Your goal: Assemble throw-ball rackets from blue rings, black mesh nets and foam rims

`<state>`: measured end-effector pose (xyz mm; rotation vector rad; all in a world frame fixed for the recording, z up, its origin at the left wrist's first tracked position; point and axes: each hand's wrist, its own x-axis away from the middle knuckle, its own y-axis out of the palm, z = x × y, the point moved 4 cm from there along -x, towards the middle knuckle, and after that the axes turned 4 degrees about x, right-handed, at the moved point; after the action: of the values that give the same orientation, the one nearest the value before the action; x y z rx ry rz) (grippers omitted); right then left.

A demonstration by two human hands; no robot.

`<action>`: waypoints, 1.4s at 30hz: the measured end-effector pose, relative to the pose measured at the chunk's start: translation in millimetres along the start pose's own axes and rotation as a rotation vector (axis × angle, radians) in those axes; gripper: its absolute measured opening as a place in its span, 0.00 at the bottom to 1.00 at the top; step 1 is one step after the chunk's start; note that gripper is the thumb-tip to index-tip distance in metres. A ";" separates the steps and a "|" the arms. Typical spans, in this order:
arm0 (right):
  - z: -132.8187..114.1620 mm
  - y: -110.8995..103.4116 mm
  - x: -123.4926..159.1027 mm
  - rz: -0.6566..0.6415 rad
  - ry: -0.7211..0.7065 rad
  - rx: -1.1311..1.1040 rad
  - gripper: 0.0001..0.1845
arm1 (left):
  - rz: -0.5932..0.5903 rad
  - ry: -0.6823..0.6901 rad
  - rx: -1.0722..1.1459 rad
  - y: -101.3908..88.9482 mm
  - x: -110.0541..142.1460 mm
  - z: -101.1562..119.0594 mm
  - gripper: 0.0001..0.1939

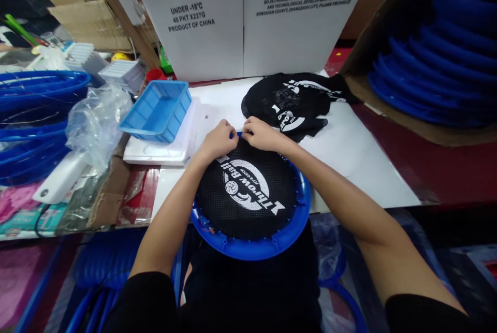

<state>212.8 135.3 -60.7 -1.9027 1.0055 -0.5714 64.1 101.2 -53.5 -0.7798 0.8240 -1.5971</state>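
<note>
The left hand [222, 139] and right hand [262, 135] pinch the far edge of the blue ring [289, 237] with black cloth [213, 196], nearer the body. Left of the fingers sits a tray [171, 107]; far right, a box [411, 128] holds rings [438, 84].

The scene is viewed by a single head-worn camera, set above the near side of the tabletop [423, 162] and faced forward and down. The forearms [171, 214] are looked along from behind, up to the left hand [220, 140] and right hand [262, 134], framed near the centre at close range. The blue plastic ring [252, 250] is seen obliquely from above; the white frozen-food carton [209, 45], beyond, is cropped by the upper edge.
</note>
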 end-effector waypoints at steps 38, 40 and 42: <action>21.2 -6.5 35.2 0.124 -0.226 0.036 0.14 | 0.362 0.049 0.586 -11.0 223.6 15.4 0.12; 23.6 -10.5 34.9 0.137 -0.191 0.022 0.12 | 0.535 -0.085 0.919 26.8 280.4 2.7 0.21; 23.3 -15.5 35.9 0.116 -0.177 0.001 0.10 | 0.651 -0.285 1.172 75.9 320.1 -11.5 0.22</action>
<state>256.1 121.5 -59.3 -1.8440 0.9924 -0.3305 43.0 -223.2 -105.0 0.1294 -0.1464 -1.0535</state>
